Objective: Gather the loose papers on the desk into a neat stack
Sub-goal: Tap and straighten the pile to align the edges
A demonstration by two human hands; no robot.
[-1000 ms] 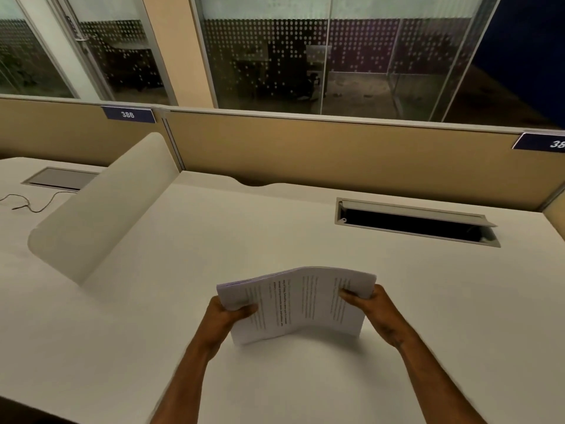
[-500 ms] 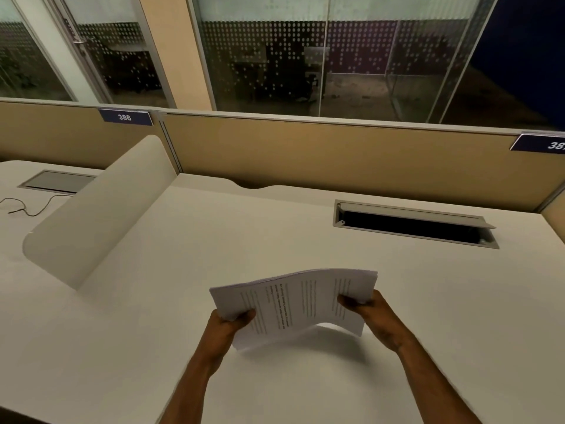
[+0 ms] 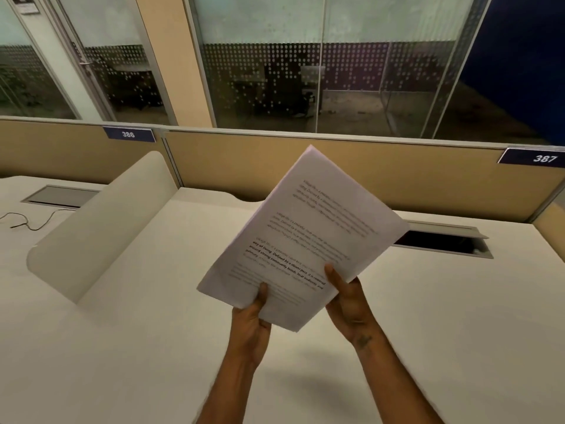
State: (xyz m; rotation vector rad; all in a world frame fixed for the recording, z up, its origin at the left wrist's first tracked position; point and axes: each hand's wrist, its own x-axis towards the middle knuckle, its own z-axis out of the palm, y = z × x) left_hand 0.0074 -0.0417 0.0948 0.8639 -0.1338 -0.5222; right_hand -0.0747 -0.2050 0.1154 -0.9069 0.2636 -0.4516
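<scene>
Gripping the papers at lower centre of the frame: left hand clamped on the bottom edge, right hand clamped on the lower right edge. Held tilted, lifted clear of the desk.

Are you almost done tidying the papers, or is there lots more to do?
Nearly done. No loose sheets show on the white desk; they look gathered into one stack of white printed papers. The left hand and right hand hold its lower edge, lifted and tilted. What's left: square the edges and lay it flat on the desk.
</scene>
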